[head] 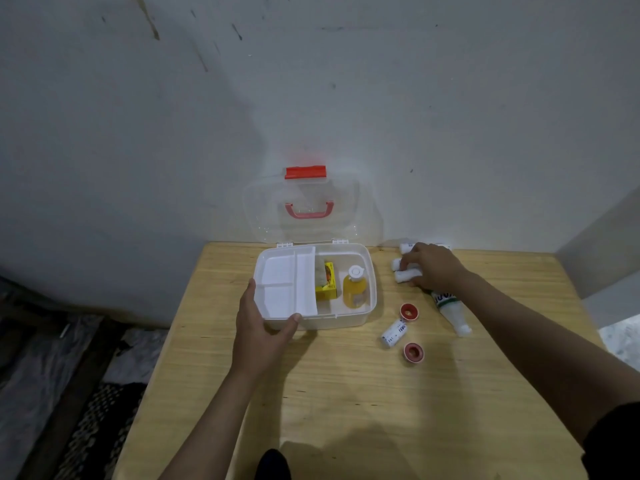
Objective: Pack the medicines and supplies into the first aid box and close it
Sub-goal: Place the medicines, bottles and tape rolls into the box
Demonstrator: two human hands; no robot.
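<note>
The white first aid box stands open on the wooden table, its clear lid leaning on the wall. Inside are a white divided tray, a yellow carton and a yellow bottle. My left hand grips the box's front left corner. My right hand closes over white bandage rolls to the right of the box. Another roll, two red tape rolls and a white bottle lie nearer me.
The table butts against a grey wall. Its left edge drops to a dark floor with patterned cloth. A wall corner rises at the right.
</note>
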